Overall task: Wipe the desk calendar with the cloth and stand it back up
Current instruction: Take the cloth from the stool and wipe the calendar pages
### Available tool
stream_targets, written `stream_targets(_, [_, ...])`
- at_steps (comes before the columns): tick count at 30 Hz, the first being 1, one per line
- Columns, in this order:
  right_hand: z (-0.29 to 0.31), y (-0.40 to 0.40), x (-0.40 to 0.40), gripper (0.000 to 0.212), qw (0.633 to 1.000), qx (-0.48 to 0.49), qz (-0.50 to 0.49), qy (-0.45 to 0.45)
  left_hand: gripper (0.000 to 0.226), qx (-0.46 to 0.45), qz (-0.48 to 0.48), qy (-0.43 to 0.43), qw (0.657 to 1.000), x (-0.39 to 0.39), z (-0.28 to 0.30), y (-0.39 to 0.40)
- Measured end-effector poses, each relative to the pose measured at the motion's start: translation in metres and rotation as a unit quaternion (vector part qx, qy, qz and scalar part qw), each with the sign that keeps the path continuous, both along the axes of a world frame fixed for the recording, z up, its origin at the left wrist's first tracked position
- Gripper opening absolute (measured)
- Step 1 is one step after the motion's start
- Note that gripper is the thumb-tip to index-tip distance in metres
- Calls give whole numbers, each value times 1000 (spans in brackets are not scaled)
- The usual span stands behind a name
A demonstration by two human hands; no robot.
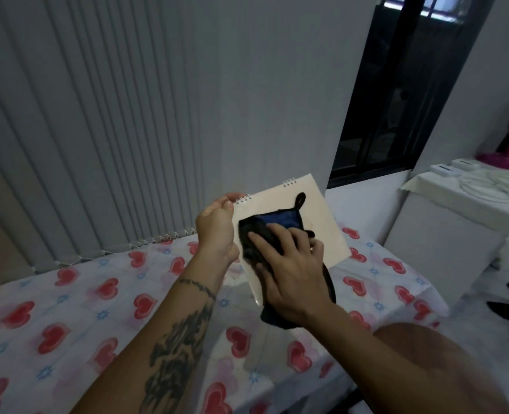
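Note:
The desk calendar (pixel 326 216) is a pale cream card with two wire spiral bindings along its top edge. It is held up in the air above the table, tilted. My left hand (pixel 217 231) grips its left edge near the top corner. A dark cloth (pixel 280 219), black with a blue patch and a small hanging loop, lies flat against the calendar's face. My right hand (pixel 292 270) presses the cloth onto the calendar, fingers spread over it. The cloth's lower part hangs below my palm.
A table (pixel 77 309) with a white cloth printed with red hearts lies below my hands. Grey vertical blinds (pixel 83 130) hang behind it. A dark window (pixel 396 100) is at the upper right. A white cabinet (pixel 456 219) with cables and small boxes stands at the right.

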State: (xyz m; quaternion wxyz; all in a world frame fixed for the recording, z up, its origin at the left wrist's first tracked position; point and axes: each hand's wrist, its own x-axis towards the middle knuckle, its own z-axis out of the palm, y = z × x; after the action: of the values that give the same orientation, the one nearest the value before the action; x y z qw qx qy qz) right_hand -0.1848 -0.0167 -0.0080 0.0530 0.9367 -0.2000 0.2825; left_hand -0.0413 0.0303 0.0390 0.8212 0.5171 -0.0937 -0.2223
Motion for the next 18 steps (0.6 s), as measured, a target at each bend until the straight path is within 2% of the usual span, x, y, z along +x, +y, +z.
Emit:
stream_targets(4, [-19,-9,-21,49,992,-50,107,53,35,23,31,20,999,16,-1,10])
stream_targets(6, [-15,-26,-24,49,996,-26,68,45,35,24,35,7,999,22,-2,15])
stream_targets(9, [6,-47,-12,49,996,58,-60,-26,36,41,21,-11,999,14,-6,13])
stream_targets(12, [31,-50,8,49,989,90,-97,-64,36,39,-20,-20,999,-3,-11,7])
stream_targets(14, [38,-40,16,48,994,54,-74,-58,34,22,-31,-26,999,-10,-10,3])
stream_targets(18, [20,-16,7,49,999,-12,40,-1,32,-13,-13,-17,1000,-2,0,2])
